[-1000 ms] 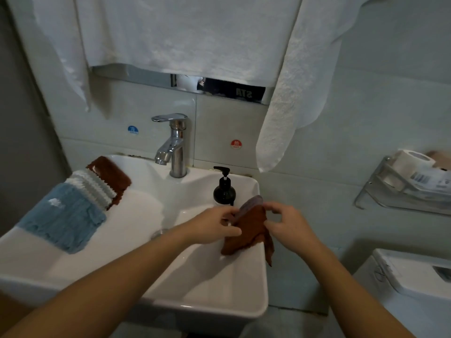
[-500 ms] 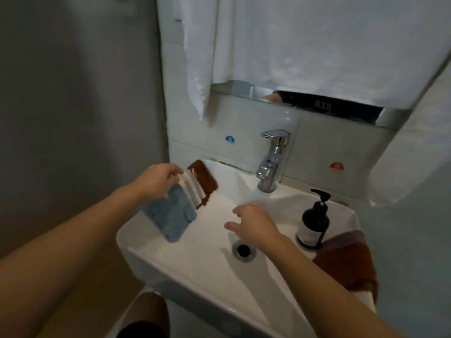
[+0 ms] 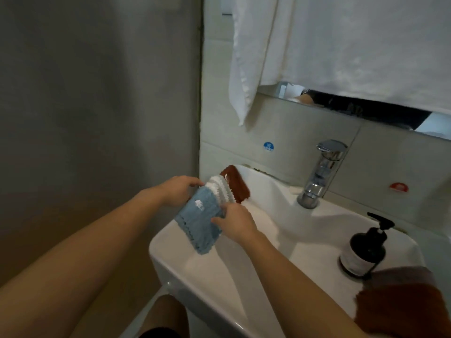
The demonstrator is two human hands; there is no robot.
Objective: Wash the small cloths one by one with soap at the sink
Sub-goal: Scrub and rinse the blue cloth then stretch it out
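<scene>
- Head view: left hand [image 3: 177, 190] and right hand [image 3: 236, 224] both pinch the fluffy blue cloth [image 3: 199, 224] atop the cloth stack on the white ceramic sink's [image 3: 210, 276] left rim.
- Brown cloth [image 3: 400, 301] lies on the right rim, beside the black soap pump bottle [image 3: 366, 250].

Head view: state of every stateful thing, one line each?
left hand: grips blue cloth
right hand: grips blue cloth
blue cloth: held at sink's left rim
faucet: no water running
soap bottle: upright, untouched
brown cloth: draped over sink's right rim
sink: basin holds no cloth
</scene>
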